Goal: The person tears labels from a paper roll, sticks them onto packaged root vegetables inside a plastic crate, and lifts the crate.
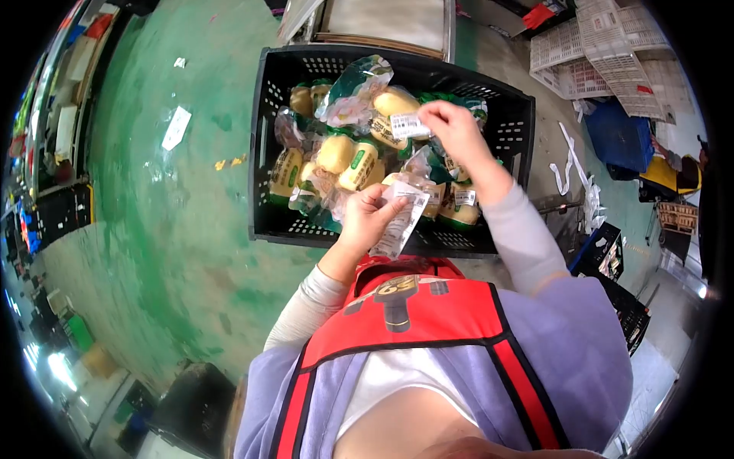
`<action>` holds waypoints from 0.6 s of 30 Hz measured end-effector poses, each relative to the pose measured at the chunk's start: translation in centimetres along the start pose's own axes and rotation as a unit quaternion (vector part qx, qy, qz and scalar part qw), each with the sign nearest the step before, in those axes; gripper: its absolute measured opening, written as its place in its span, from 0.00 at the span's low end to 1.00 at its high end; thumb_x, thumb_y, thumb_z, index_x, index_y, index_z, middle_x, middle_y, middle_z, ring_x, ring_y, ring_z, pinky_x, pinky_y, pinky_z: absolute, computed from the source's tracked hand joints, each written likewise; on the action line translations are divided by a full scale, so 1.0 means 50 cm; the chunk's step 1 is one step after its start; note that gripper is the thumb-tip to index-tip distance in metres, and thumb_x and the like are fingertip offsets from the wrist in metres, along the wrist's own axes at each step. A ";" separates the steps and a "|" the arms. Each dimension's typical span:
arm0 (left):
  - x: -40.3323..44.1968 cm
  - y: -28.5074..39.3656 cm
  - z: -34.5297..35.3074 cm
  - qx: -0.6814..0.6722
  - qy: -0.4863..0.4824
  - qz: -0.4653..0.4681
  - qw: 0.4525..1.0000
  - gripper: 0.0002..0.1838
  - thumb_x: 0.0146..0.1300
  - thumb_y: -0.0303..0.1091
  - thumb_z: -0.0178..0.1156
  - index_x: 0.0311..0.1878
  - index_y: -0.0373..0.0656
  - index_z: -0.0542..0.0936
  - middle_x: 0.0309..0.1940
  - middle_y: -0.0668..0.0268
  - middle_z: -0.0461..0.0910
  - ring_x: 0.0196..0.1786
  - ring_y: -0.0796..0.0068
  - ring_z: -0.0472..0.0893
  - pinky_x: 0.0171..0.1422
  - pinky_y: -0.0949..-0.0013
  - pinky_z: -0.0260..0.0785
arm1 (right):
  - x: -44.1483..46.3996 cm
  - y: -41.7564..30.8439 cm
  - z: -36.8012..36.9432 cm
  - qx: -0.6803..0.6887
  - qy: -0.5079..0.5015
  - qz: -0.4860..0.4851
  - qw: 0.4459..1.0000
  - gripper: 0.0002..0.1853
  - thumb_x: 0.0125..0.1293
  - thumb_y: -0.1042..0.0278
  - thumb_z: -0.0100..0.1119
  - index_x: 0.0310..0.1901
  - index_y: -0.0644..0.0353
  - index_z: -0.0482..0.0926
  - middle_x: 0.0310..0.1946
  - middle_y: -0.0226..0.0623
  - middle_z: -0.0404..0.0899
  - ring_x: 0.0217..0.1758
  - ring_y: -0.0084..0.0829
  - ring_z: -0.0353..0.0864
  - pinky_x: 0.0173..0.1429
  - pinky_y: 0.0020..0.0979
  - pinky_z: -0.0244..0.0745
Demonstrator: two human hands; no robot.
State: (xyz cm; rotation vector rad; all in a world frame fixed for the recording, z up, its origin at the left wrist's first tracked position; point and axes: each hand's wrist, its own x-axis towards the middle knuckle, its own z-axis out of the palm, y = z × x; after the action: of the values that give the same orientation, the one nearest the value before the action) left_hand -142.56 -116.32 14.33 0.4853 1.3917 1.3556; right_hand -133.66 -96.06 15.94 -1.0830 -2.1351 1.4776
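Note:
My left hand (pixel 364 222) is closed on a sheet of printed labels (pixel 401 223) over the near side of a black plastic crate (pixel 306 242). Between the fingertips of my right hand (pixel 457 131) is a white printed label (pixel 410 125), right over one of the packs; I cannot tell whether it touches. Clear plastic packs of pale yellow produce with green print (pixel 359 167) lie jumbled in the crate. Another pack (pixel 460 208) at the near right bears a white label. The exact kind of produce cannot be made out.
A pale-topped stand (pixel 386 21) is behind the crate. White perforated crates (pixel 612 53) and a blue container (pixel 623 141) are at the right. Black crates (pixel 608 256) stand lower right. Paper scraps (pixel 177 128) lie on the green floor, left.

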 end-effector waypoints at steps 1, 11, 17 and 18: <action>-0.001 -0.022 -0.005 0.045 -0.016 0.008 0.999 0.08 0.56 0.26 0.63 0.38 0.35 0.78 0.30 0.69 0.80 0.33 0.84 0.76 0.38 0.78 0.69 | 0.042 0.034 -0.004 -0.047 -0.038 -0.068 0.996 0.09 0.60 0.69 0.57 0.37 0.64 0.79 0.28 0.34 0.80 0.31 0.22 0.77 0.37 0.23 0.70; -0.052 -0.007 -0.011 0.044 0.071 0.021 0.996 0.04 0.60 0.26 0.59 0.37 0.36 0.77 0.28 0.74 0.77 0.31 0.89 0.71 0.37 0.81 0.65 | 0.125 0.128 0.074 -0.519 -0.029 -0.238 0.821 0.17 0.56 0.55 0.56 0.47 0.49 0.71 0.30 0.32 0.76 0.35 0.36 0.78 0.38 0.37 0.73; -0.062 -0.008 -0.040 -0.065 0.164 0.052 0.983 0.04 0.62 0.28 0.58 0.34 0.38 0.77 0.28 0.73 0.78 0.30 0.88 0.73 0.37 0.81 0.66 | 0.065 0.066 0.058 -0.220 0.002 -0.195 0.956 0.17 0.58 0.57 0.60 0.43 0.59 0.76 0.35 0.36 0.79 0.37 0.30 0.78 0.42 0.29 0.73; -0.069 -0.007 -0.041 -0.055 0.186 0.069 0.979 0.04 0.62 0.28 0.58 0.33 0.38 0.76 0.28 0.73 0.78 0.30 0.88 0.72 0.36 0.81 0.66 | 0.014 0.020 0.065 -0.035 -0.114 -0.078 0.990 0.12 0.61 0.61 0.59 0.39 0.61 0.78 0.38 0.33 0.80 0.41 0.23 0.77 0.44 0.25 0.72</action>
State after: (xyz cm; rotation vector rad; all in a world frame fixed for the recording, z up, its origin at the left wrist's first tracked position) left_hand -143.06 -120.25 14.92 0.2641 1.5943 1.6902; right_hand -135.77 -97.49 13.61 -0.7796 -2.3808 1.5266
